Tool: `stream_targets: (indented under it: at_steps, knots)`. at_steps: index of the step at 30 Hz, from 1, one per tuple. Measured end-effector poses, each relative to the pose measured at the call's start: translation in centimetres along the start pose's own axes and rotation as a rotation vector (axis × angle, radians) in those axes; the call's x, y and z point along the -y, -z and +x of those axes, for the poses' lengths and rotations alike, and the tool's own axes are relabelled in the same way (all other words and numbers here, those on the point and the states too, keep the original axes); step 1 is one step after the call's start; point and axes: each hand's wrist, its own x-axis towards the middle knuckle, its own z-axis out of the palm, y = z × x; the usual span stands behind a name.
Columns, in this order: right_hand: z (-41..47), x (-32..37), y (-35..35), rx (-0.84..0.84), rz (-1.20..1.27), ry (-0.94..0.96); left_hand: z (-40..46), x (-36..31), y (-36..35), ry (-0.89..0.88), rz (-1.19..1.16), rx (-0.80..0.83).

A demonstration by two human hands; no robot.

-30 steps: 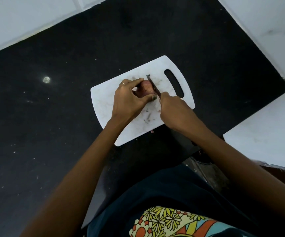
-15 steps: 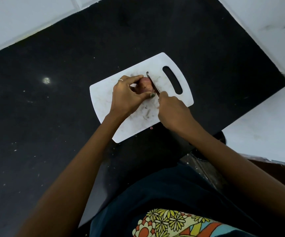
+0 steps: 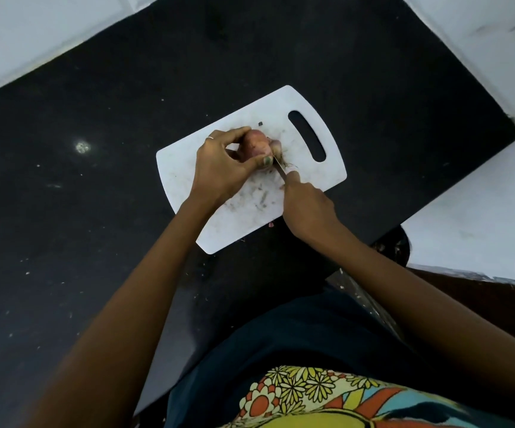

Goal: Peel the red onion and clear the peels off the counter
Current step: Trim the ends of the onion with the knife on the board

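Note:
The red onion (image 3: 256,145) lies on a white cutting board (image 3: 188,177) on the black counter. My left hand (image 3: 225,165) grips the onion between thumb and fingers. A small cut-off end piece (image 3: 276,146) with root hairs sits just right of the onion. My right hand (image 3: 307,205) holds a knife (image 3: 279,169), its forefinger along the back of the blade. The blade is down on the board between the onion and the end piece, mostly hidden.
The board's handle slot (image 3: 307,135) points to the far right. Small peel scraps (image 3: 262,199) lie on the board near my right hand. White walls (image 3: 478,41) border the black counter (image 3: 64,196) at back and right. A dark round item (image 3: 396,242) sits at the counter's right edge.
The knife has gone down through the onion's end, and the cut piece now lies apart to the right. My left hand kept its hold on the onion.

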Motion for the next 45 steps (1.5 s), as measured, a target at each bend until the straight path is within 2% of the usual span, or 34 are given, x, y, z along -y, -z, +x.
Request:
stream_targets:
  at_steps: [4,7,12,14,19,24,28,35,40,45]
  knots:
    - [0.4,-0.5,0.3,0.036,0.009,-0.001,-0.4,0.2,0.0,-0.041,0.015,-0.012]
    - [0.9,-1.2,0.9,0.062,0.142,0.004,-0.9,0.6,0.2,-0.096,0.060,0.001]
    - [1.7,-1.9,1.8,-0.237,0.361,0.017,-2.0,1.4,0.8,-0.094,0.078,-0.023]
    - [2.3,-1.8,2.2,-0.292,0.378,0.012,-2.4,1.4,0.8,-0.106,0.083,-0.020]
    - [4.3,-1.0,2.3,-0.239,0.383,0.037,-2.9,1.7,0.8,-0.080,0.077,-0.018]
    - [5.8,-0.3,1.3,-0.264,0.324,0.068,-2.9,1.4,0.2,-0.061,0.076,-0.062]
    - [6.3,-0.4,0.8,-0.286,0.297,0.082,-2.8,0.9,-0.4,-0.085,0.176,-0.111]
    - [6.5,-0.8,0.9,-0.306,0.431,0.050,-2.4,-0.3,-0.6,-0.046,0.359,-0.154]
    - [6.0,-1.5,1.4,-0.342,0.457,0.042,-2.5,-0.5,-0.7,-0.011,0.331,-0.188]
    - [5.2,-1.9,2.0,-0.475,0.581,0.011,-2.7,-0.4,-1.1,0.014,0.279,-0.222]
